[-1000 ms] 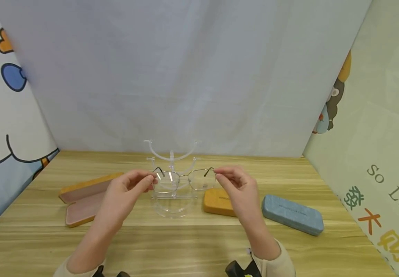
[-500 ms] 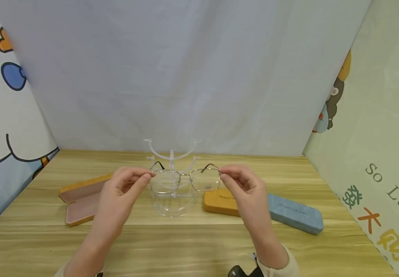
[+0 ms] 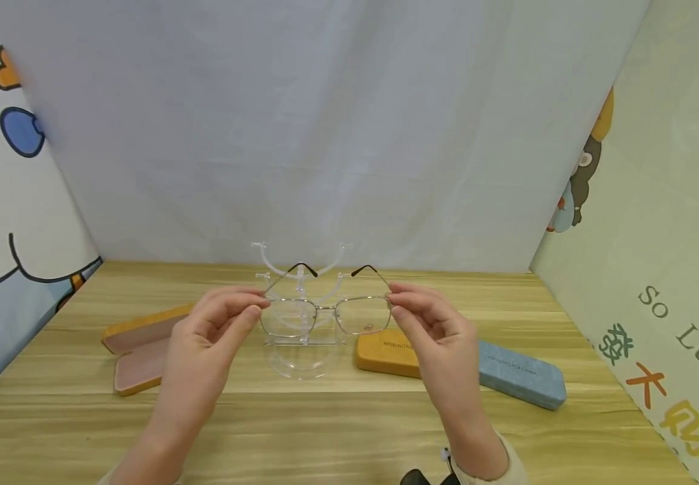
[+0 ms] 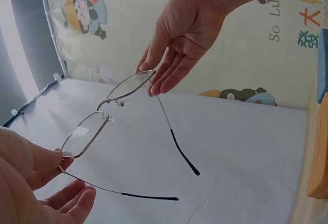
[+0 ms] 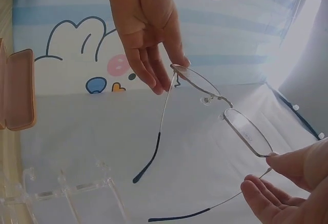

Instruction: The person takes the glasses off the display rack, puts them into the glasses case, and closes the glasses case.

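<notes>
A pair of thin metal-framed glasses [image 3: 325,308] hangs in the air between my two hands, its dark-tipped temples spread open and pointing away. My left hand [image 3: 209,337] pinches the frame at its left end, between thumb and fingers. At the opposite end my right hand [image 3: 440,337] pinches the other hinge corner. Both wrist views show the glasses [image 4: 102,106] held only at the corners, with a small sticker on one lens. Behind them, in the head view, stands a clear acrylic display rack [image 3: 300,367] with curved arms, partly seen through the lenses.
An open yellow glasses case [image 3: 143,357] with pink lining lies at the left, partly behind my left hand. Right of the rack lie a closed yellow case [image 3: 382,357] and a closed blue case [image 3: 522,374] on the wooden table [image 3: 313,431]. A pale curtain hangs behind.
The glasses' temples have swung upward into fuller view as the frame tilts. My hands have moved slightly apart, the right one to the right, both keeping their pinch.
</notes>
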A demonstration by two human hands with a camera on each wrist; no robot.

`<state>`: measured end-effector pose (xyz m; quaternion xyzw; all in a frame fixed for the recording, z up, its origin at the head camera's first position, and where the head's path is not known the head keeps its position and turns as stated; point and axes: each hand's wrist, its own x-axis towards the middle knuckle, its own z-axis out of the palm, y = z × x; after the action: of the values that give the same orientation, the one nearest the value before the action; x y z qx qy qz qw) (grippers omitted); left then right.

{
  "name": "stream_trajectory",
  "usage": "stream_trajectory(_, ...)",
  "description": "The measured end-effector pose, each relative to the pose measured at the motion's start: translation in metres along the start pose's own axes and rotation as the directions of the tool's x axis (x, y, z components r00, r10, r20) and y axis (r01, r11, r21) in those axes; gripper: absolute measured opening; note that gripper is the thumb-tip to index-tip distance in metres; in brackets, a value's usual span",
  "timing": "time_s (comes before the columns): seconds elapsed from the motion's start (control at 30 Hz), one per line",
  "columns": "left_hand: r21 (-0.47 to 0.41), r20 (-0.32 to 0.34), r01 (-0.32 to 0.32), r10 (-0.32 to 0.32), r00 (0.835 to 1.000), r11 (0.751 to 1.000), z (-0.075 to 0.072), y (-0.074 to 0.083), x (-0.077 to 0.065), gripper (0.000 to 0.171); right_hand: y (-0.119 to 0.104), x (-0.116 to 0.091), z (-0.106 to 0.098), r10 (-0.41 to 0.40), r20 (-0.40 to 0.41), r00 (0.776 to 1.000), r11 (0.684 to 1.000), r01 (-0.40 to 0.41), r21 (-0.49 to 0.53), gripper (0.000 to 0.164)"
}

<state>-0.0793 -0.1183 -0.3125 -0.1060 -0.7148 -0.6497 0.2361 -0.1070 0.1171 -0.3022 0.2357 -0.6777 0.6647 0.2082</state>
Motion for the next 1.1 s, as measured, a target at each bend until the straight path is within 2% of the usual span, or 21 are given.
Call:
stream_trajectory(0.1,-0.022,-0.006,-0.008,0.008,1.0,1.0,0.0007,-0.001,0.0,0.017,0.0012,0.0004,0.0009,0.0,-0.011,1.0,1.0,0.001,0.018,0.014)
stream_trajectory(0.2,-0.027,-0.017,0.01,-0.011,1.0,1.0,0.0018,-0.0011,-0.0004,0.016,0.0019,0.0006,0.0018,0.001,-0.028,1.0,1.0,0.0,0.008,0.013)
stream_trajectory(0.47,0.013,-0.02,0.06,-0.06,0.998,0.998,0.0053,-0.0012,-0.0016,0.015,0.0022,0.0009,0.0024,0.01,-0.053,0.999,1.0,-0.01,-0.003,0.014)
stream_trajectory(0.63,0.031,-0.026,0.059,-0.059,0.998,0.998,0.0064,-0.0018,-0.0022,0.015,0.003,0.0012,0.003,0.022,-0.08,0.997,1.0,-0.022,0.004,0.013)
stream_trajectory(0.8,0.033,-0.022,0.058,-0.057,0.998,0.998,0.0069,-0.0031,-0.0016,0.016,0.0019,0.0008,0.0027,0.048,-0.06,0.997,0.998,-0.05,-0.029,0.016)
stream_trajectory(1.1,0.027,-0.036,0.073,-0.072,0.997,0.997,0.0089,-0.0054,-0.0013,0.016,0.0014,0.0011,0.0034,0.177,-0.025,0.984,0.979,-0.174,0.111,0.025)
